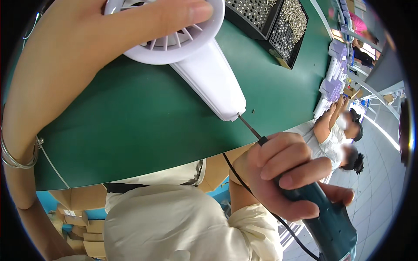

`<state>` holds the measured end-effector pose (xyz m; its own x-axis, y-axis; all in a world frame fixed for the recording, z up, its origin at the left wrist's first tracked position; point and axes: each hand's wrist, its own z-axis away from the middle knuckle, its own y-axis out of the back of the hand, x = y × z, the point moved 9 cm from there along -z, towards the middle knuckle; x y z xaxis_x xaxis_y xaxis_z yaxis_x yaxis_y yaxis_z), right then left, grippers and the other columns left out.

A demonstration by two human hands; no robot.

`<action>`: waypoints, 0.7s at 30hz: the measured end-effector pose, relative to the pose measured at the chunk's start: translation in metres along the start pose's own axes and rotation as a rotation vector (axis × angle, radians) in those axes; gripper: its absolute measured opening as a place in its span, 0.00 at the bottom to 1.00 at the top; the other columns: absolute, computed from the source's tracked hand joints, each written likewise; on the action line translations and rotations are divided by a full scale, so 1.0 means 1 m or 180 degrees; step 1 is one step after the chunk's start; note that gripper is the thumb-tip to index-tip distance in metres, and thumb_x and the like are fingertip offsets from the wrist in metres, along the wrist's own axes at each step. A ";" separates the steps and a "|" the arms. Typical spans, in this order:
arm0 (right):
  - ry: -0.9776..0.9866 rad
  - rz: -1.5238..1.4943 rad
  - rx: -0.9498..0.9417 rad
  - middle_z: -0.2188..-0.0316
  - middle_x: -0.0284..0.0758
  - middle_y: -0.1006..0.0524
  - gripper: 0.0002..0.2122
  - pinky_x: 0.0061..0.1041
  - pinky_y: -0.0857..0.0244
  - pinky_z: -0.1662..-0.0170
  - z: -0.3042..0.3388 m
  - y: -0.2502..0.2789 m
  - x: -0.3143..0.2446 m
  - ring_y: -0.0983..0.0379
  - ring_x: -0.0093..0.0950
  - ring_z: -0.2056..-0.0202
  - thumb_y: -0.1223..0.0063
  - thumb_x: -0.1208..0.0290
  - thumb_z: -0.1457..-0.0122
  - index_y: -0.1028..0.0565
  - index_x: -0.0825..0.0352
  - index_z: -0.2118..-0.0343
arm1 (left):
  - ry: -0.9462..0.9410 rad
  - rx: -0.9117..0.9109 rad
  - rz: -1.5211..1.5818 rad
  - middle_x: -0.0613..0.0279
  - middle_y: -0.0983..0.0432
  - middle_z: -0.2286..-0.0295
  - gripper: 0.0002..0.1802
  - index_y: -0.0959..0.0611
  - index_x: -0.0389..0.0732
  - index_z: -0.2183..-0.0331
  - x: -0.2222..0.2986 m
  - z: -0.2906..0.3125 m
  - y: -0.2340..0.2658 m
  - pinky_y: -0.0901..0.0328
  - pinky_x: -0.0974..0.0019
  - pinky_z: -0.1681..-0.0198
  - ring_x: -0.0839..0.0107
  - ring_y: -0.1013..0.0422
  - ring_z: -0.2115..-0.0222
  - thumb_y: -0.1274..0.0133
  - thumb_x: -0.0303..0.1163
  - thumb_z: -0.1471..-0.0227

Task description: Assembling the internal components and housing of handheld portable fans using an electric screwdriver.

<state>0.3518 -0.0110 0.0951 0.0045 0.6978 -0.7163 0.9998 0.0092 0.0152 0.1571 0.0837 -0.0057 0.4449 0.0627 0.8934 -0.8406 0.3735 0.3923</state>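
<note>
A white handheld fan [213, 80] lies on the green table, its round grille toward the top and its handle pointing down to the right. My left hand [161, 19] is closed over the grille, thumb across the front; its other fingers are mostly out of sight. In my right hand [291, 174] is a dark green electric screwdriver [331, 217], held at a slant. Its thin bit [249, 125] meets the end of the fan's handle at a small screw spot. A loose screw [254, 112] lies on the table right of the handle end.
Two black perforated screw trays [287, 32] stand at the top, with many small screws. Purple and white fan parts [333, 82] line the table's right side, where other people [335, 139] sit. A black cord [244, 182] runs by my right wrist. Cardboard boxes [87, 235] are below the table.
</note>
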 end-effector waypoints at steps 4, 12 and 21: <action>-0.0170 -0.0155 -0.0005 0.76 0.29 0.37 0.22 0.20 0.49 0.88 0.003 -0.013 0.009 0.44 0.20 0.87 0.57 0.52 0.35 0.41 0.44 0.39 | 0.0198 0.0104 -0.0006 0.65 0.25 0.65 0.22 0.22 0.40 0.55 0.020 0.006 0.000 0.35 0.77 0.70 0.80 0.28 0.67 0.42 0.43 0.48; -0.0482 -0.0170 0.0068 0.77 0.33 0.33 0.17 0.24 0.43 0.85 -0.002 -0.008 0.020 0.39 0.24 0.86 0.55 0.59 0.35 0.40 0.45 0.45 | 0.0240 -0.0066 0.0008 0.65 0.24 0.65 0.22 0.22 0.40 0.56 0.074 -0.017 -0.029 0.35 0.77 0.71 0.80 0.28 0.68 0.42 0.44 0.48; -0.1478 -0.0639 -0.0226 0.76 0.41 0.29 0.12 0.30 0.41 0.64 0.019 0.008 0.032 0.33 0.34 0.75 0.50 0.65 0.41 0.33 0.70 0.72 | -0.0810 0.0362 -0.0840 0.57 0.29 0.69 0.24 0.18 0.39 0.59 0.026 -0.004 0.033 0.35 0.68 0.75 0.68 0.29 0.73 0.41 0.49 0.50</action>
<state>0.3602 -0.0016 0.0590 -0.1644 0.2856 -0.9441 0.9782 0.1703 -0.1188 0.1422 0.1012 0.0296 0.5717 -0.2590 0.7785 -0.7426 0.2402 0.6252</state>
